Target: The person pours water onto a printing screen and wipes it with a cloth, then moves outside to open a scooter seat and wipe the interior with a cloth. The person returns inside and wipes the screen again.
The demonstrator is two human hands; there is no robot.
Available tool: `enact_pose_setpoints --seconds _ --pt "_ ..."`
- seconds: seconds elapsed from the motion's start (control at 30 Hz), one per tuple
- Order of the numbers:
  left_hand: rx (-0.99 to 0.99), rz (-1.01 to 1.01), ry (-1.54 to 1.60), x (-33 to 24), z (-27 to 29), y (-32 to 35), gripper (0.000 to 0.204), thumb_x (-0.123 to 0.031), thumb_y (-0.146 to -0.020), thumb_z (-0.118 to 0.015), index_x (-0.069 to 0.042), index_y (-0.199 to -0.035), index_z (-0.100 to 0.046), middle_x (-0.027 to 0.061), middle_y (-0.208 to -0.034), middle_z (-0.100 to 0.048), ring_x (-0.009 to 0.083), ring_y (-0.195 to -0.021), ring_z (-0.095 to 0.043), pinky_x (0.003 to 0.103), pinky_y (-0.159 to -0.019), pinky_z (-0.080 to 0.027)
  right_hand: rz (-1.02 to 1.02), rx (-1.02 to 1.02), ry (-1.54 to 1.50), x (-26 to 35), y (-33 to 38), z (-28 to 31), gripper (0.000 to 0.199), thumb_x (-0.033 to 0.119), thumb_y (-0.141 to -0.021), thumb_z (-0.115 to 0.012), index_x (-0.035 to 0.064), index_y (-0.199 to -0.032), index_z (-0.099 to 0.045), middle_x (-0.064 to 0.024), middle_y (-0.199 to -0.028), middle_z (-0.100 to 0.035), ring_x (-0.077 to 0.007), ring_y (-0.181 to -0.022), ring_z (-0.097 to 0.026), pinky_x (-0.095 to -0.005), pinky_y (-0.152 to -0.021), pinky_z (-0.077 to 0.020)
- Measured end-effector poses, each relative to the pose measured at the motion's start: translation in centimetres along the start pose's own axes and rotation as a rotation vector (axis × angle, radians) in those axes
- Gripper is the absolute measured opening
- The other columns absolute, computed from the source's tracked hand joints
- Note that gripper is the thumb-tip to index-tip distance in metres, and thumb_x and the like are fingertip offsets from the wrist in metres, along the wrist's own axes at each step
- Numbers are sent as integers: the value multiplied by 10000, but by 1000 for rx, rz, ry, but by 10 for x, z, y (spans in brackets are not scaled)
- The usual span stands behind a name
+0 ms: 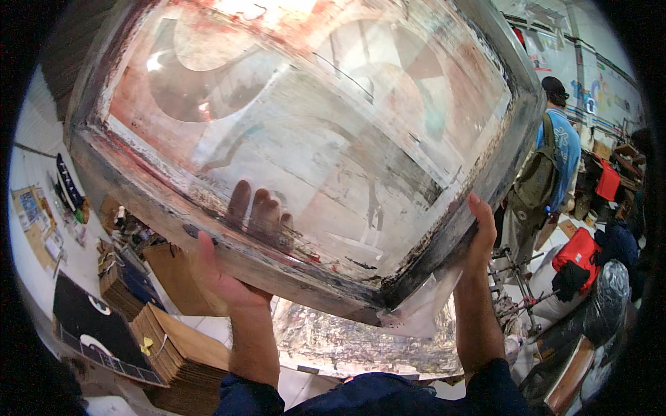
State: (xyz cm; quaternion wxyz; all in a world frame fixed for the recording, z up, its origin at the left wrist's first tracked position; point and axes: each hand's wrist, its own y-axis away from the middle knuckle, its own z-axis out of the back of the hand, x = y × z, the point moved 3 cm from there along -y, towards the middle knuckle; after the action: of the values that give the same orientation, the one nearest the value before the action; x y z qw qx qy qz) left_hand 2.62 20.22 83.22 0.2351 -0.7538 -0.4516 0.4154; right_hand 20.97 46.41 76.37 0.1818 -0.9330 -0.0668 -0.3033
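A large screen-printing frame (pixel 333 166), stained grey and red, is lifted and tilted before me. Pale curved shapes show on its translucent mesh. My left hand (pixel 229 281) grips the lower left rail, thumb on the outer side. Dark finger shapes show through the mesh close by. At the right rail, my right hand (pixel 481 236) holds the frame with its thumb up along the edge; its other fingers are hidden behind. From the bottom corner hangs a loose piece of clear film (pixel 427 308), near my right wrist.
Below the frame lies a paint-spattered table (pixel 361 340). Stacked brown boards (pixel 177 340) and a black panel (pixel 94 326) stand at left. A person in a blue shirt (pixel 563 142) with a backpack stands at right, near red cloth (pixel 579 256) and a plastic-wrapped roll (pixel 610 298).
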Motion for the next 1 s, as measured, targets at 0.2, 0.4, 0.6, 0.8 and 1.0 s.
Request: enact_pose_setpoints --seconds 0.2,0.4,0.6,0.8,1.0 --pt "73 67 57 6 19 4 860 -596 -848 -566 -90 -1499 -322 208 -1392 -487 361 -1242 -504 545 -1014 -415 52 58 -5 20 14 -12 277 255 -784 -707 24 -913 -625 -55 -768 -630 -167 -647 -617 -297 -626 -499" --pt "87 98 128 10 37 -2 860 -592 -839 -561 -74 -1488 -334 213 -1378 -497 405 -1164 -550 563 -971 -437 74 -50 88 26 11 -23 299 276 -769 -721 18 -899 -645 -65 -788 -645 -177 -655 -627 -306 -633 -507" --pt "120 3 282 1 47 -27 828 -629 -892 -496 -44 -1463 -367 231 -1334 -514 445 -1160 -503 579 -982 -413 74 8 88 18 9 -54 294 329 -816 -670 64 -942 -651 -81 -806 -649 -212 -675 -615 -335 -636 -499" --pt "327 4 380 26 27 -24 861 -653 -881 -487 -42 -1471 -344 231 -1357 -486 438 -1191 -474 576 -1005 -384 -3 -51 5 12 10 -52 278 308 -814 -650 56 -930 -649 -82 -785 -646 -212 -666 -619 -329 -640 -510" --pt "364 98 300 56 14 -23 895 -676 -869 -479 -40 -1479 -321 232 -1381 -459 432 -1223 -445 573 -1027 -354 9 -52 -14 2 9 -47 324 312 -793 -691 36 -949 -628 -101 -810 -645 -227 -674 -618 -345 -624 -510"
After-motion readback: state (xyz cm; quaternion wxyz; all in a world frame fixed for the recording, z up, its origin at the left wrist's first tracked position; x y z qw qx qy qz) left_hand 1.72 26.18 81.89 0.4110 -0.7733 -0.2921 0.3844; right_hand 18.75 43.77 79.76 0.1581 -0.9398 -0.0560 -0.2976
